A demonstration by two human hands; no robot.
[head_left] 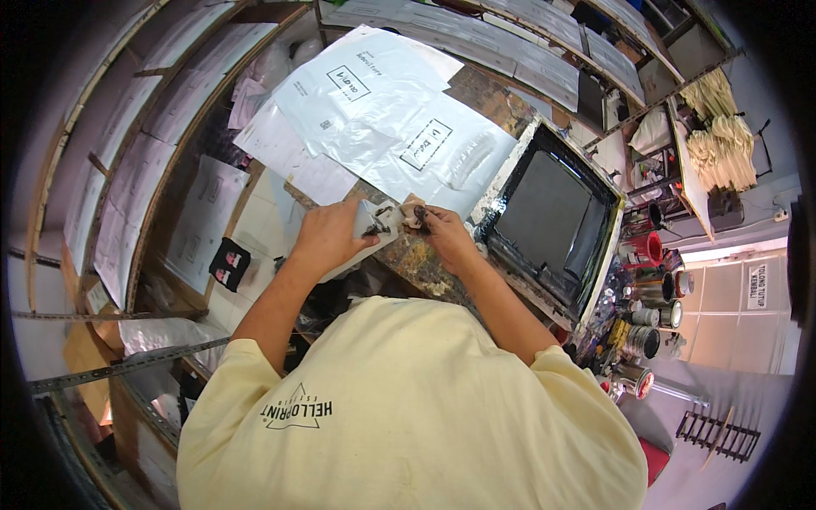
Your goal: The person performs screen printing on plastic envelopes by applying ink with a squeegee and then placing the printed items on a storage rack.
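Over the near edge of an ink-stained worktable [416, 265], my left hand [330, 236] grips a white sheet [382, 214] smeared with dark ink; whether it is paper or plastic I cannot tell. Close to its right, my right hand [449, 236] is closed on a crumpled, ink-stained rag [414, 212], brownish with black smears. The rag is beside the smeared part of the sheet; contact between them is unclear. Beyond both hands lie printed white plastic mailing bags [365, 106], overlapping on the table. To the right sits a screen-printing frame [544, 204] with dark mesh and black ink along its inner edges.
Racks holding white printed sheets [153, 178] rise on the left, with more racks [510, 47] at the back. Ink cans [642, 340] and a red tub [643, 249] crowd the right side. A black cloth item [229, 263] hangs or lies left of my left arm.
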